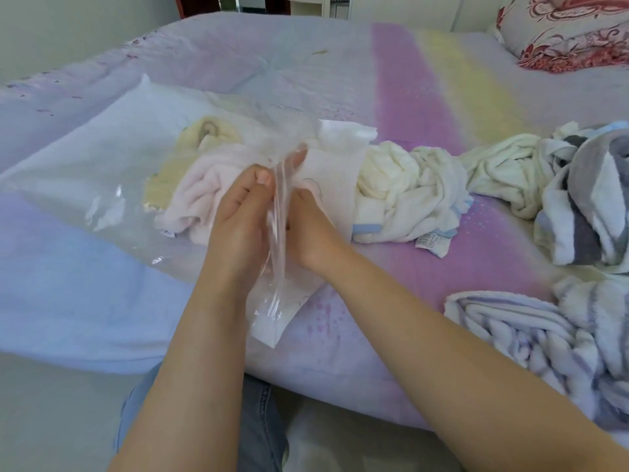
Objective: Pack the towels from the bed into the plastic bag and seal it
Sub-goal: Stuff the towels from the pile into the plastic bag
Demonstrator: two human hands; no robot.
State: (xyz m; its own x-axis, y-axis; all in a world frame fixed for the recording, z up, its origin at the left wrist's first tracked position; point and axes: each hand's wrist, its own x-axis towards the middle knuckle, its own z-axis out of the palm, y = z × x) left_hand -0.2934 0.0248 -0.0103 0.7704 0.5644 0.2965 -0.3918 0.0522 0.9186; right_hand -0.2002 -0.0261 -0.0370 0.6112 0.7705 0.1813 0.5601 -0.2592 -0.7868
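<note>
The bed (408,80) fills the view, its cover pale lilac with pink and yellow bands. On its left part lies the clear bag (112,158) — a yellow towel (177,158) and a pink towel (207,185) are already inside it. At the right edge sits a grey-striped towel (585,192), with a lilac-striped towel (531,335) nearer the person and cream towels (408,185) bunched between the striped one and the bag. A patterned pillow (561,32) lies at the far right. The left hand (238,216) and right hand (306,219) meet at the bag's mouth — each pinches the plastic rim, fingers curled round it.
</note>
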